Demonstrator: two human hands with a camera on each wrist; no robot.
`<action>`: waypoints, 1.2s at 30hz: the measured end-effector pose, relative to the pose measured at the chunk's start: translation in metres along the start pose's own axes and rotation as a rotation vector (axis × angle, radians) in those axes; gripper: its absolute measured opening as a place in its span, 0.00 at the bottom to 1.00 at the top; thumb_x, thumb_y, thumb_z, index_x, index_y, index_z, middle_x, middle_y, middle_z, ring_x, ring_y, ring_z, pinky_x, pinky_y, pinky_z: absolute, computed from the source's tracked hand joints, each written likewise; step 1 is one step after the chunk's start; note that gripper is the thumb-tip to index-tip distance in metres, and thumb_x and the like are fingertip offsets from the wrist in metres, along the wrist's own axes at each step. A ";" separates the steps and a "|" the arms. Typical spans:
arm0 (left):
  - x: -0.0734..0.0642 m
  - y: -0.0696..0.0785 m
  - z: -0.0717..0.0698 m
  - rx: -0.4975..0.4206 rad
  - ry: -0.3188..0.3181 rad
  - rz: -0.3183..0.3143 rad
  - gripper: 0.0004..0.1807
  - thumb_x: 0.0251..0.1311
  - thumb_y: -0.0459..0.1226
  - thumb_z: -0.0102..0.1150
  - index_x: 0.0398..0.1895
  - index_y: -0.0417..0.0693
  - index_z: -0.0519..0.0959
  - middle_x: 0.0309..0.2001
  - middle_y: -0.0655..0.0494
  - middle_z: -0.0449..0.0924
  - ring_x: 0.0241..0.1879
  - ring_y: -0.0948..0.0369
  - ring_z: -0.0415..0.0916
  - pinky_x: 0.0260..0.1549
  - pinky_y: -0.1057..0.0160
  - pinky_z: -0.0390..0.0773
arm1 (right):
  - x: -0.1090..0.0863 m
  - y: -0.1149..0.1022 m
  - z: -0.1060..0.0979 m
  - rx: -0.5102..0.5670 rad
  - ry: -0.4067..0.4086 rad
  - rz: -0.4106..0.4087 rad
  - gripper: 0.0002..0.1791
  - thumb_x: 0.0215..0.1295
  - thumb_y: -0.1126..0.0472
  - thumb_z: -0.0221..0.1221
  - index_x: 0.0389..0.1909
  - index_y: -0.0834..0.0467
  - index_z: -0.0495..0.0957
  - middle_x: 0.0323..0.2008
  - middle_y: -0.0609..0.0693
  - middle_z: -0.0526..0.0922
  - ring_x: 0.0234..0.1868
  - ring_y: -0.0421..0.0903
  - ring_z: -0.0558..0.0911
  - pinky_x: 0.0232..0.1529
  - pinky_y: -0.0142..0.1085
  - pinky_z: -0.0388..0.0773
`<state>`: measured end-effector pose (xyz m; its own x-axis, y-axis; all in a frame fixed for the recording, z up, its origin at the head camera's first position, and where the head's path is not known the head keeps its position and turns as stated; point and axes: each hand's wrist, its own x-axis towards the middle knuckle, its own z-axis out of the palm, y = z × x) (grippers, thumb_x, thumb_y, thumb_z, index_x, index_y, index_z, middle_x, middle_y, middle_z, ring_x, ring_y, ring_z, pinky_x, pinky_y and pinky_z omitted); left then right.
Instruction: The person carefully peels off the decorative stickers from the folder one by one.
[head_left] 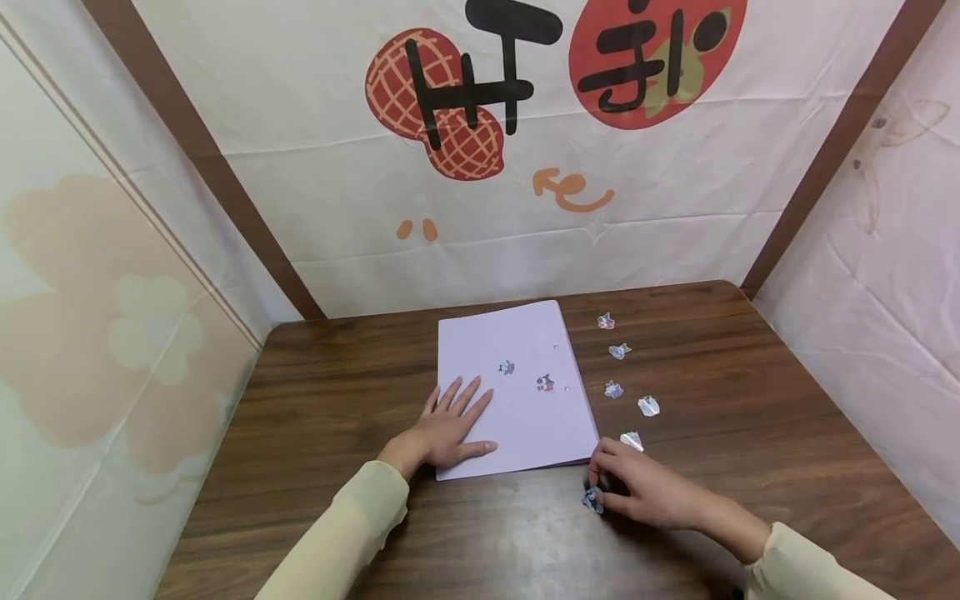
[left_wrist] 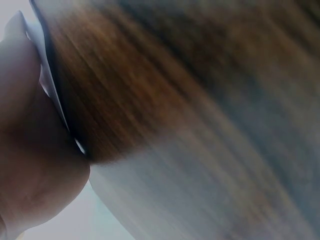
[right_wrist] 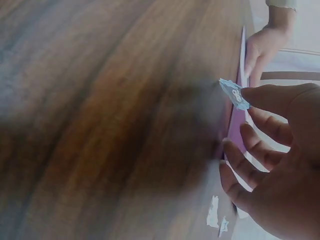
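My left hand (head_left: 450, 429) lies flat with fingers spread on the lower left of a pale lilac sheet-like folder (head_left: 517, 433), its wrist at the left edge. Two small cartoon stickers (head_left: 545, 382) sit on the folder's surface. Just off the folder's lower right corner, my right hand (head_left: 645, 487) pinches a blue cartoon sticker (head_left: 593, 500) between thumb and index finger. In the right wrist view that sticker (right_wrist: 234, 94) stands tilted at the thumb tip, the other fingers loosely bent. The left wrist view shows only part of the left hand (left_wrist: 35, 150) at the folder's edge.
Right of the folder, several stickers lie in a loose column on the brown wooden table (head_left: 322, 408), including a fish-shaped sticker (head_left: 619, 351) and silvery pieces (head_left: 648, 406). A printed cloth wall (head_left: 337, 208) stands behind the table, with more cloth at both sides.
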<state>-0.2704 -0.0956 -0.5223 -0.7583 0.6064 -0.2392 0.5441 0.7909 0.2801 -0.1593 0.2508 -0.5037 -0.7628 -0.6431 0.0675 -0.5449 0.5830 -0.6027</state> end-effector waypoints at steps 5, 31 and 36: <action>0.002 -0.001 0.002 -0.004 0.020 0.012 0.49 0.69 0.69 0.43 0.84 0.56 0.44 0.84 0.49 0.30 0.81 0.42 0.25 0.73 0.33 0.28 | -0.001 0.002 0.008 -0.085 0.069 -0.003 0.12 0.62 0.62 0.70 0.38 0.46 0.78 0.39 0.39 0.71 0.39 0.40 0.72 0.40 0.31 0.71; 0.006 -0.006 0.007 0.006 0.016 -0.010 0.50 0.68 0.71 0.41 0.85 0.60 0.41 0.84 0.53 0.26 0.81 0.46 0.22 0.74 0.36 0.25 | 0.010 -0.005 0.017 -0.292 0.204 0.120 0.20 0.55 0.57 0.75 0.46 0.48 0.78 0.37 0.39 0.75 0.34 0.35 0.73 0.29 0.32 0.71; 0.008 -0.011 0.013 0.005 0.042 0.009 0.52 0.66 0.75 0.38 0.85 0.60 0.42 0.84 0.54 0.27 0.81 0.46 0.22 0.74 0.35 0.25 | 0.014 -0.007 0.017 -0.317 0.200 0.139 0.20 0.57 0.57 0.74 0.48 0.47 0.78 0.39 0.39 0.78 0.34 0.36 0.74 0.29 0.33 0.73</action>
<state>-0.2783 -0.0984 -0.5394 -0.7678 0.6094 -0.1978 0.5524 0.7860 0.2775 -0.1599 0.2296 -0.5123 -0.8725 -0.4562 0.1749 -0.4883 0.8021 -0.3438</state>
